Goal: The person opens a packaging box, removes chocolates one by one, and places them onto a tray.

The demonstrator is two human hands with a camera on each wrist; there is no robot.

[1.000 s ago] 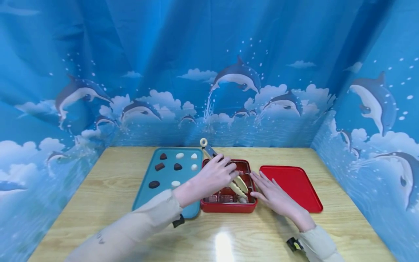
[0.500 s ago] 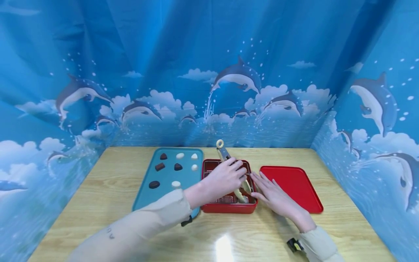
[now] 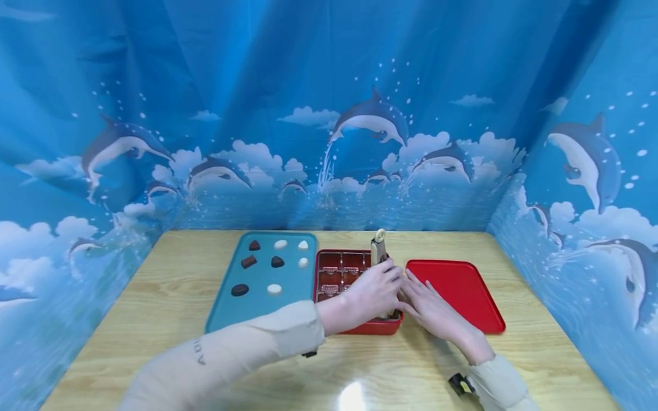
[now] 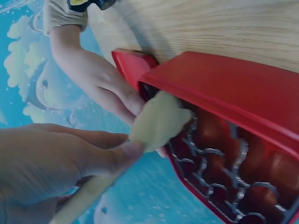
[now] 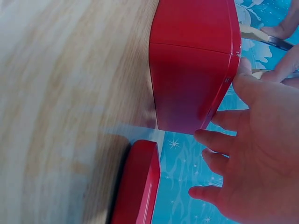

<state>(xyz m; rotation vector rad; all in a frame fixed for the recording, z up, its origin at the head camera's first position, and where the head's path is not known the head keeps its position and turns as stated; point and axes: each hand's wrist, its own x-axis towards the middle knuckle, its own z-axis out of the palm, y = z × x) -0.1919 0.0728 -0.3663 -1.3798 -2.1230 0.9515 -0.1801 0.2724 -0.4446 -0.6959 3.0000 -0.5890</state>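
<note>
My left hand [image 3: 371, 292] grips a pair of tongs [image 3: 378, 251] with cream-coloured ends, held steeply over the right part of a red box [image 3: 371, 328]. In the left wrist view the tong tips [image 4: 161, 122] are at the box's corner; whether anything is between them cannot be seen. A clear divided insert [image 4: 205, 154] lines the box, and my left arm and hand cover part of it. My right hand [image 3: 439, 308] rests along the box's right side. Its fingers [image 5: 217, 140] are straight and spread, touching the rim.
Left of the box lies a blue tray [image 3: 226, 311] with several dark and white chocolates, such as a dark oval one [image 3: 239, 290] and a white oval one [image 3: 275, 289]. A red lid [image 3: 462, 288] lies to the right. Behind the wooden table [image 3: 154, 325] hangs a dolphin-print curtain [image 3: 288, 114].
My left hand has moved right with the tongs, which have swung from leaning left to nearly upright. The left compartments of the box have come into view. My right hand stays at the box.
</note>
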